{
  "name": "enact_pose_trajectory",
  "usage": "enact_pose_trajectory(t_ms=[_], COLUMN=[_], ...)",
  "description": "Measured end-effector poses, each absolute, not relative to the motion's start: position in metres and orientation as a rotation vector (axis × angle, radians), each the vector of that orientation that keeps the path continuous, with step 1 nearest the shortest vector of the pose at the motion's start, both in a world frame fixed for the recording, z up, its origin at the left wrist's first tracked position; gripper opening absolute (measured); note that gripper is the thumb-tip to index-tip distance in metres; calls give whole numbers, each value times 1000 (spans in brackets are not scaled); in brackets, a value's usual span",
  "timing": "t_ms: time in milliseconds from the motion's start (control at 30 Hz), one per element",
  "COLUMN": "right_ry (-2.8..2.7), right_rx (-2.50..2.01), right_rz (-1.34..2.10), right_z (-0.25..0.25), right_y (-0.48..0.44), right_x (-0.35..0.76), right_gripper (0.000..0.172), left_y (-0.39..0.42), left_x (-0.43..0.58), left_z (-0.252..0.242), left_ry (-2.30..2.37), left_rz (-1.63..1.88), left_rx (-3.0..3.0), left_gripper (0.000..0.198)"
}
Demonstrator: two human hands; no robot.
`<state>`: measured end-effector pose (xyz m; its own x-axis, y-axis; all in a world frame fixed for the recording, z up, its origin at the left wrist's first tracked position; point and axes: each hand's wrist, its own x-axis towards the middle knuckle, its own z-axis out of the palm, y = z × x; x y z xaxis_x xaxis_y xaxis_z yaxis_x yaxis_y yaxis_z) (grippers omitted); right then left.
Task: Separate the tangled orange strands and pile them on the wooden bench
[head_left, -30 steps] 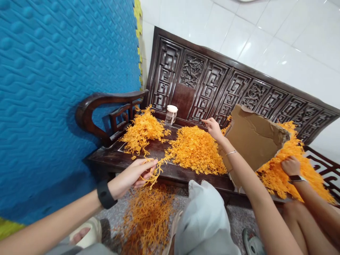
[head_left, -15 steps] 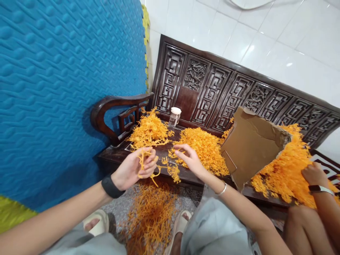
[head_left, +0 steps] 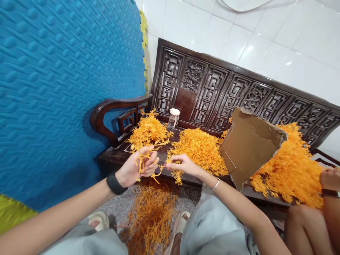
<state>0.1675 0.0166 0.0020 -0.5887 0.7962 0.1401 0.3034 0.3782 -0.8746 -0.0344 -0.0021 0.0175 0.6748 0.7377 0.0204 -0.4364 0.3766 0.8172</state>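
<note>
While both hands are pinching one orange sprig (head_left: 156, 166), left hand (head_left: 135, 168) and right hand (head_left: 183, 164) fingers clamped on it, big piles (head_left: 199, 148) are waiting on the bench (head_left: 119, 156).

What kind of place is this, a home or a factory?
Probably a home: a carved wooden bench against a white tiled wall, with orange strands heaped on its seat for hand sorting.

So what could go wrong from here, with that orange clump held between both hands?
1. The left hand and right hand hold the orange clump past the bench edge, so loose strands may drop onto the floor pile.
2. Pulling it apart could snap the thin strands.
3. The tilted cardboard leans by the middle pile and might tip onto it.
</note>
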Motion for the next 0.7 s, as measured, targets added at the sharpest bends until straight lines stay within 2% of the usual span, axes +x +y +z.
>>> enact_pose_trajectory(t_ms=[167, 400, 567, 700], right_ry=[-1747, -1754, -1622, -1590], right_rx=[-1004, -1066, -1196, -1269], right_rz=[1259, 1246, 1220, 1165], right_z=[-4, -11, -12, -10], right_y=[30, 42, 46, 48], right_x=[180, 194, 194, 197], right_gripper=[31, 30, 36, 34], left_y=[-1, 2, 2, -1], left_x=[-34, -39, -38, -30], left_z=[9, 0, 4, 3], left_ry=[454, 540, 600, 678], left_rz=[757, 772, 787, 826], left_rx=[954, 1003, 1070, 1109], left_gripper=[41, 35, 39, 45])
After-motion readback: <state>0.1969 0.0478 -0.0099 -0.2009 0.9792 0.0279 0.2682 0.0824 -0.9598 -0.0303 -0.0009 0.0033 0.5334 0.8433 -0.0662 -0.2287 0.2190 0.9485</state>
